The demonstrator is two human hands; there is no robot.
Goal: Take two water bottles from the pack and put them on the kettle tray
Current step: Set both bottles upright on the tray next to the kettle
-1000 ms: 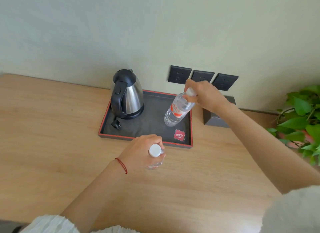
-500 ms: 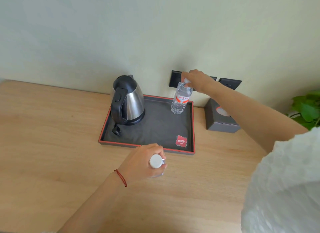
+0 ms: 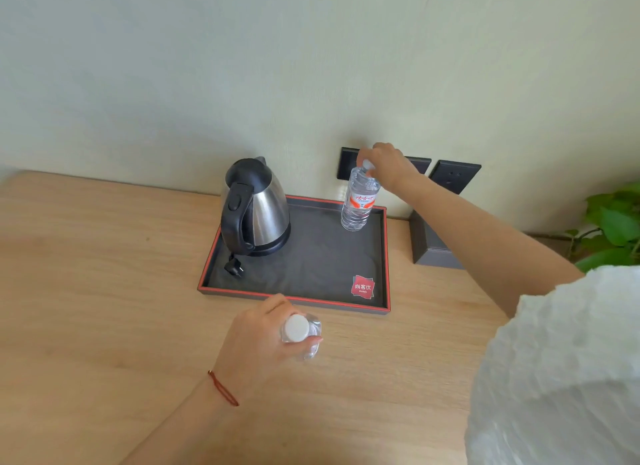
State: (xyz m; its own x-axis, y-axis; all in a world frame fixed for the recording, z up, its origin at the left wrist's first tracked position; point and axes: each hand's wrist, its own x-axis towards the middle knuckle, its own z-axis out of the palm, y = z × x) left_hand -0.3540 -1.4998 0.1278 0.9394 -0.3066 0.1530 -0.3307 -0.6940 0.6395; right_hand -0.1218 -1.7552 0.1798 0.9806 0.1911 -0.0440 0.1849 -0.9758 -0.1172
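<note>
A dark kettle tray (image 3: 311, 267) with a red rim lies on the wooden table against the wall. A steel kettle (image 3: 254, 208) with a black handle stands in its left half. One clear water bottle (image 3: 358, 203) with a red label stands upright in the tray's far right corner. My right hand (image 3: 388, 165) grips it at the white cap. My left hand (image 3: 263, 347) holds a second water bottle (image 3: 301, 331) upright on or just above the table, just in front of the tray's near rim. The pack is not in view.
The kettle's black plug (image 3: 233, 267) lies in the tray's near left part. A grey tissue box (image 3: 433, 243) stands right of the tray. Dark wall sockets (image 3: 453, 175) sit behind the tray. A green plant (image 3: 616, 225) is at the far right.
My right hand carried the first bottle from mid-tray to the far right corner and stood it upright there. My left hand with the second bottle stayed in front of the tray.
</note>
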